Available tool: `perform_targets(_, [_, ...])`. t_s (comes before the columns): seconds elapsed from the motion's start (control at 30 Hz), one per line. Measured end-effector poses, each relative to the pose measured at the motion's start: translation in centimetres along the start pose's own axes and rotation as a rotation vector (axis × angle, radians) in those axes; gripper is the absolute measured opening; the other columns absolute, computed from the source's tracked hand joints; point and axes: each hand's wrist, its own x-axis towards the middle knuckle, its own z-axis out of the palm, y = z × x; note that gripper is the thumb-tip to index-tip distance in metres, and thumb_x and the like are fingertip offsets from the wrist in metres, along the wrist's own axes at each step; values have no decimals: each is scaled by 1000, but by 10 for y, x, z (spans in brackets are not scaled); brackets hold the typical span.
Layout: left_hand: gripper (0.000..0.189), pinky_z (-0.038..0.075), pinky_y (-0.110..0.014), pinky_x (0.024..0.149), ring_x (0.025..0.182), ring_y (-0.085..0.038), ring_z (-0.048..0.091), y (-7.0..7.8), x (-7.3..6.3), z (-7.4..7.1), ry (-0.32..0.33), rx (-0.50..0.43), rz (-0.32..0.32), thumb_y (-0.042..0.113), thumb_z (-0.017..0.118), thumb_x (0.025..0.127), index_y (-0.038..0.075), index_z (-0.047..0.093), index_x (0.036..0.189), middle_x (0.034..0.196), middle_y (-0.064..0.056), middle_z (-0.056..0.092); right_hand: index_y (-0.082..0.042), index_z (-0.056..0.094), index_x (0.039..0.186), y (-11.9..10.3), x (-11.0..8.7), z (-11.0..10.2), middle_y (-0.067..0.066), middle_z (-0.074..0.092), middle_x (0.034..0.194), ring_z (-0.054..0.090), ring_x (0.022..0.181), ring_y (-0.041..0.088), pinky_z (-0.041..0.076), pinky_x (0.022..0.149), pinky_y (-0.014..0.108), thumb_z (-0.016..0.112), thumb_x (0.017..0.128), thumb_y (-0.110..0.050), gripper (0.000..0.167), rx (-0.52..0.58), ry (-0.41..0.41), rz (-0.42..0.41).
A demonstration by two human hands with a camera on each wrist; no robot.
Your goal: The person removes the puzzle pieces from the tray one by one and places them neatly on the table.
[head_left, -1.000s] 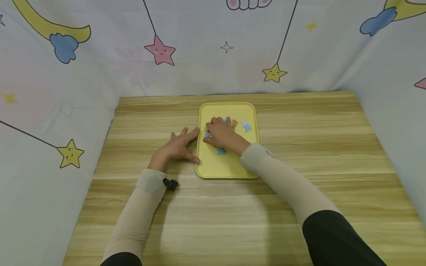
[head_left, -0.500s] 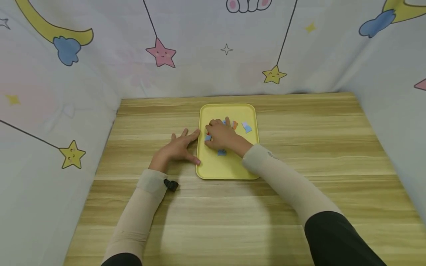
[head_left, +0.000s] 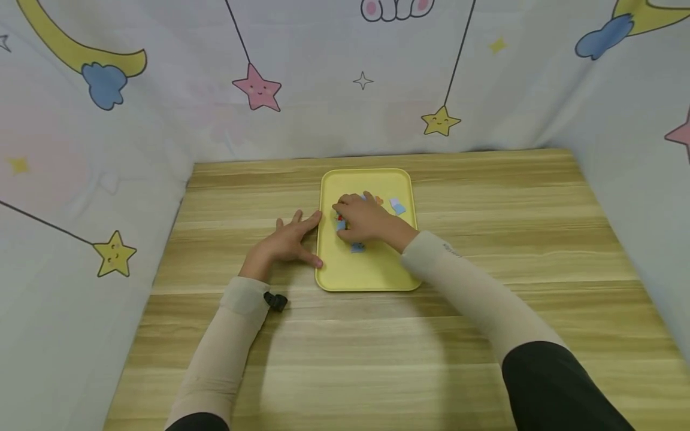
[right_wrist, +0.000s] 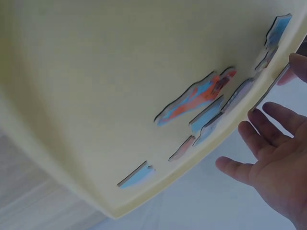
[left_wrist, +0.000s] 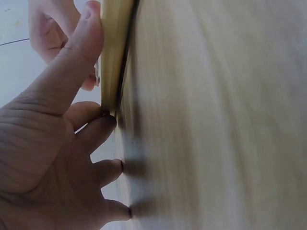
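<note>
A shallow yellow tray lies on the table with several flat, printed jigsaw pieces in it. My right hand is over the tray's middle. Its thumb and fingers pinch a thin jigsaw piece, seen edge-on in the right wrist view; blue and red show on this piece in the head view. A blue piece lies just nearer than that hand. My left hand is spread at the tray's left side, thumb over the rim and index fingertip against the edge.
Right of the right hand lie an orange piece and a pale blue one. A wooden table surrounds the tray. Behind it hangs a white cloth printed with stars and moons.
My right hand has shifted slightly right and nearer, and the blue-and-red piece at its fingers has moved with it. My left hand stays at the tray's edge.
</note>
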Motion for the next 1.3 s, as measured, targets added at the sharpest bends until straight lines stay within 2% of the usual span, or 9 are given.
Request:
perform_targets(0.27, [128, -17, -72, 119, 160, -39, -13, 1, -1, 1, 5, -15, -17, 42, 95, 76, 15, 13, 171, 176, -8, 15, -5, 51, 155, 12, -12, -4, 13, 47, 158, 38, 151, 33, 17, 126, 66, 65, 100, -41, 67, 45, 0, -4])
perform_targets(0.4, [129, -17, -72, 119, 160, -40, -12, 1, -1, 0, 6, -8, -17, 44, 95, 75, 15, 14, 171, 175, -10, 16, -4, 53, 154, 16, -20, -7, 14, 50, 156, 40, 149, 34, 20, 125, 66, 68, 99, -41, 67, 43, 14, -21])
perform_targets(0.87, [128, -18, -70, 120, 161, -40, -11, -2, -1, 2, 12, -13, -14, 42, 96, 75, 15, 16, 171, 175, -11, 18, 1, 56, 150, 35, -46, -16, 21, 52, 152, 47, 143, 39, 29, 120, 65, 66, 98, -33, 63, 58, 63, -50])
perform_targets(1.03, [128, -18, -68, 120, 161, -39, -11, 0, -2, 2, 8, -8, -18, 42, 96, 76, 15, 15, 171, 175, -9, 18, 1, 56, 150, 43, -57, -18, 21, 53, 151, 48, 141, 39, 31, 119, 63, 66, 98, -32, 62, 59, 78, -32])
perform_targets(1.23, [127, -18, -67, 121, 161, -37, -11, 0, -2, 1, 9, -6, -31, 43, 95, 76, 18, 15, 171, 175, -6, 18, 0, 59, 147, 54, -71, -21, 21, 53, 150, 44, 143, 40, 25, 121, 66, 69, 95, -32, 61, 98, 98, 5])
perform_targets(1.3, [126, -18, -67, 121, 161, -37, -11, 0, -2, 1, 6, -6, -28, 43, 95, 77, 17, 15, 171, 175, -7, 18, 0, 59, 147, 57, -76, -21, 22, 53, 149, 45, 142, 41, 27, 120, 66, 70, 94, -31, 62, 103, 108, 10])
